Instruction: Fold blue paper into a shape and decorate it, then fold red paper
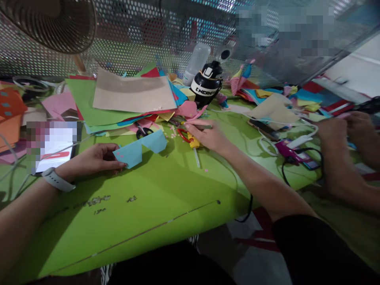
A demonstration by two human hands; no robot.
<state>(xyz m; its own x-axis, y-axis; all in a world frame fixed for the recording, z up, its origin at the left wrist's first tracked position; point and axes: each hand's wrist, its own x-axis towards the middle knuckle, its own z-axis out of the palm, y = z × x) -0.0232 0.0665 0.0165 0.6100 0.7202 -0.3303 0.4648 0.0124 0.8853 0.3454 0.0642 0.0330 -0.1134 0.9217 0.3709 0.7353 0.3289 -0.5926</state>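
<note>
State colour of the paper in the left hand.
The paper is light blue; best seen in the head view.

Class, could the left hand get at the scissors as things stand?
Probably not directly: the left hand holds the blue paper, which partly hides the scissors from this view.

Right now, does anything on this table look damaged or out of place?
Yes. The green tabletop has ragged dark marks near the left hand, as if its surface had worn through. A thin dark line also runs near the front edge, perhaps a split or seam.
</note>
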